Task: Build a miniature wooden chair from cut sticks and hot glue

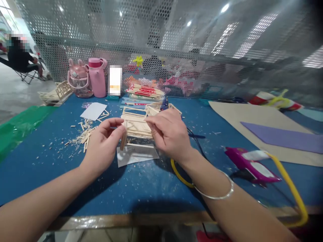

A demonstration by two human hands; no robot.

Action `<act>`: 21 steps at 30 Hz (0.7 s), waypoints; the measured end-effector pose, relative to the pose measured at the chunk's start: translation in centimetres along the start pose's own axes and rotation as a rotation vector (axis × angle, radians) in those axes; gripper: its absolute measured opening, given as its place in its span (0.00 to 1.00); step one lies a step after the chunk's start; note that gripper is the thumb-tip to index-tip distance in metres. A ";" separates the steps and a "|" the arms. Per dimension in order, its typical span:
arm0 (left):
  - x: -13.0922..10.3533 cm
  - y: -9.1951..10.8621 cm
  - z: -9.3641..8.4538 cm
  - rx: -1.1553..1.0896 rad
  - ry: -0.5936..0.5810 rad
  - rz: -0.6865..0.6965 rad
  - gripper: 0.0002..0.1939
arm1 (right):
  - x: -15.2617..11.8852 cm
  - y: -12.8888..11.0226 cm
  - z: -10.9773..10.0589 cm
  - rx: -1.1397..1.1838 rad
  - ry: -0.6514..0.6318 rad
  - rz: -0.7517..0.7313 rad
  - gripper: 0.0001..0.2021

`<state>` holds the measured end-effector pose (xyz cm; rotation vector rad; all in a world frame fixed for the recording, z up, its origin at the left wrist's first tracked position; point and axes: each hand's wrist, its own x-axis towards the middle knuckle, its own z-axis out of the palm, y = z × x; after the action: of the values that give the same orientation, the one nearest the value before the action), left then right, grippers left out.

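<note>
A small model of thin wooden sticks (pixel 137 127) is between my hands above the blue table. My left hand (pixel 106 143) is closed on its left end, thumb and fingers pinching the upright sticks. My right hand (pixel 171 134) pinches at its right side, and the fingertips partly hide what they grip. Below the model lies a white sheet of paper (pixel 137 156). More stick frames sit just behind it, partly covered by my right hand.
Loose stick pieces (pixel 87 137) and crumbs lie left, beside a white card (pixel 94 111). Pink bottles (pixel 97 80) stand behind. At right are a magenta tool (pixel 252 166), a yellow cable (pixel 290 181) and a purple sheet (pixel 285 136). Perforated metal (pixel 151 30) borders the back. A person sits far left.
</note>
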<state>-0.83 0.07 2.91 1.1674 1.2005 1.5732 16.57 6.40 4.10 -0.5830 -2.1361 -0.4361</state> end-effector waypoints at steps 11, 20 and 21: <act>-0.1 -1.4 -0.1 0.105 -0.040 0.091 0.09 | -0.8 -0.2 0.1 -0.002 0.090 0.044 0.06; -0.4 -1.9 -0.1 0.118 -0.067 0.180 0.09 | -1.0 -1.5 0.4 -0.023 0.118 -0.071 0.09; -0.4 -1.9 -0.1 0.116 -0.072 0.185 0.09 | -1.1 -1.5 0.4 -0.026 0.111 -0.068 0.09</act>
<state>-0.72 0.06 0.96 1.4335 1.1770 1.5992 16.04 5.10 2.87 -0.4902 -2.0514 -0.5224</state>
